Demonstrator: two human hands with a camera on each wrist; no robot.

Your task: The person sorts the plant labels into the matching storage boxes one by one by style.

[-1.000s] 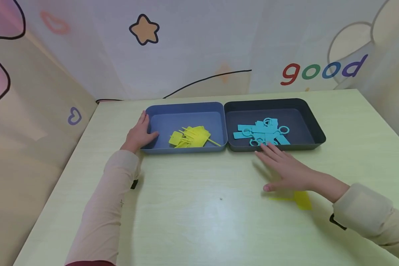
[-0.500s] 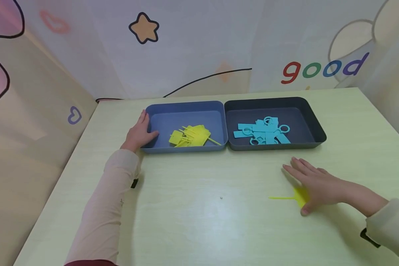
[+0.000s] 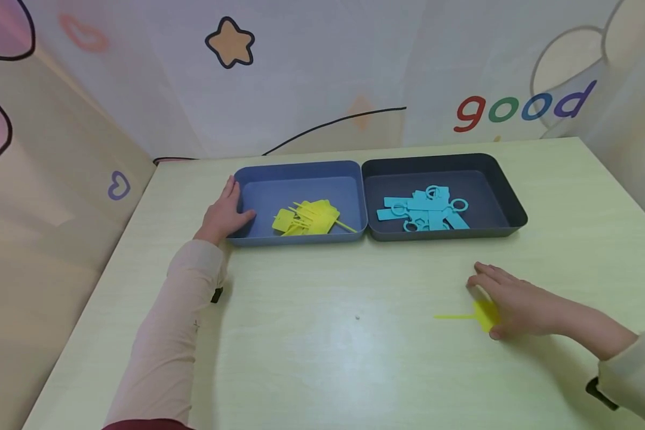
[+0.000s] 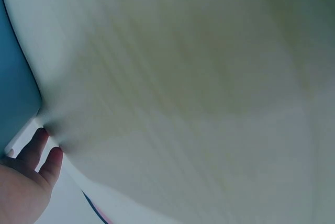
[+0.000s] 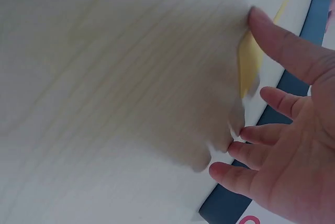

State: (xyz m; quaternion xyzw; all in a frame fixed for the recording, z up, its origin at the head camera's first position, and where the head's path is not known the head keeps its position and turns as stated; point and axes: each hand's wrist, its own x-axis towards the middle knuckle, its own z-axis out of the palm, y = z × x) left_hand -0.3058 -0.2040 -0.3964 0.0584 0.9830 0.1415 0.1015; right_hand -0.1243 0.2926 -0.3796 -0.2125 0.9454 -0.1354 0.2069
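Observation:
My left hand [image 3: 223, 212] holds the left wall of the blue tray [image 3: 295, 169], its fingers along the outside and its thumb over the rim. Flat yellow tags with thin tails [image 3: 314, 218] lie heaped in that tray. On the table at the right lies one more yellow tag [image 3: 484, 315], its thin tail pointing left. Over this tag hovers my right hand [image 3: 529, 307], thumb at its near edge and fingers beyond it. In the right wrist view, thumb and fingers are spread apart with the yellow tag [image 5: 250, 62] between them, not pinched.
Touching the blue tray's right side is a black tray [image 3: 494, 194], which holds a pile of light-blue flat pieces with ring ends [image 3: 430, 209]. A tiny speck [image 3: 357, 318] sits mid-table. A printed cloth [image 3: 312, 71] hangs behind the table.
My right hand has moved from beside the black tray back toward the right and down over the single yellow tag. The left hand stays at the blue tray.

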